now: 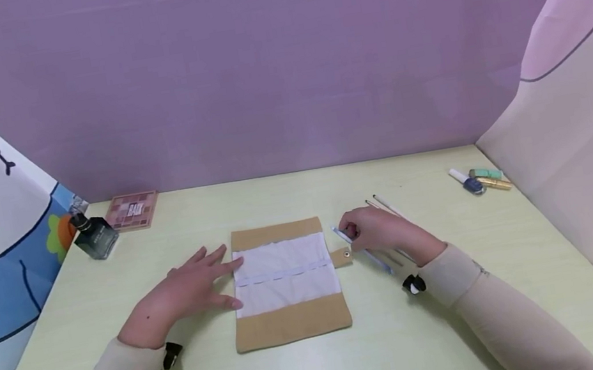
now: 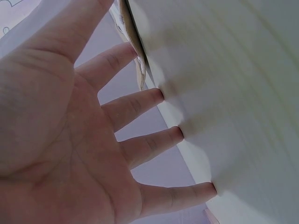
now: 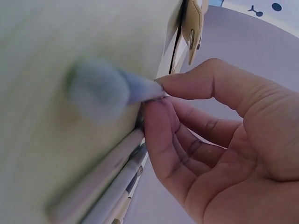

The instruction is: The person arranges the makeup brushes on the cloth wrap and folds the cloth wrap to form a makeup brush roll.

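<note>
Beside pouch (image 1: 286, 282), right hand (image 1: 382, 231) pinching likely brush (image 1: 362, 249)

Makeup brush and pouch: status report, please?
Left hand flat, fingers on pouch. Right hand pinches makeup brush beside the snap tab. More brushes lie underneath, nothing blocking.

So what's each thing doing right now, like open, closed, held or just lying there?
Brush roll: unrolled, flat on the table, snap tab undone.
Left hand: open, fingers spread on the roll's left edge.
Right hand: pinching a brush near its head.
Other brushes: lying beside the right hand.
Perfume bottle: upright, capped.
Palette: lying flat.
Polish bottles: lying down, capped.
</note>
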Demonstrator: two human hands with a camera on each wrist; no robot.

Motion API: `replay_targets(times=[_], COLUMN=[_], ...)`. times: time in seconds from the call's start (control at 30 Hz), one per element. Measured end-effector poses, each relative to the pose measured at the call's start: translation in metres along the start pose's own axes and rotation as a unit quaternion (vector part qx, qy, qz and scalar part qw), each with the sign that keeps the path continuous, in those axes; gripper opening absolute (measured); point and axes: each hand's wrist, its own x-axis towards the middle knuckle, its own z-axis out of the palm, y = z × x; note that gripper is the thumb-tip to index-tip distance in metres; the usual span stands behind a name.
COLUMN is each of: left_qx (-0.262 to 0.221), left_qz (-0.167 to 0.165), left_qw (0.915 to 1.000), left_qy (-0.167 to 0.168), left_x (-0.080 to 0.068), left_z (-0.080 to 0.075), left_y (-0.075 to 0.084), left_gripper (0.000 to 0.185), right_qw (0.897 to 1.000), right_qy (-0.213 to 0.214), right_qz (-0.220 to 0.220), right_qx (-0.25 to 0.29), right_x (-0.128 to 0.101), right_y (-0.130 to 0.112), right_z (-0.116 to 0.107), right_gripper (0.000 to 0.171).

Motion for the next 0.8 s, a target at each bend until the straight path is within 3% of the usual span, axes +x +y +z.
replay_targets(times=[0.8], left_qx=[0.002], left_qz=[0.007], left_qw=[1.0], left_qy=[0.004], left_x=[0.0001], left_z=[-0.0001], left_y=[-0.0002], left_gripper=[0.092], right_qw=[1.0], right_qy=[0.003], right_qz=[0.028], right_qx=[-0.004], right_x=[-0.0005], right_y=[-0.0047], right_z=[-0.002], right_gripper=[0.044])
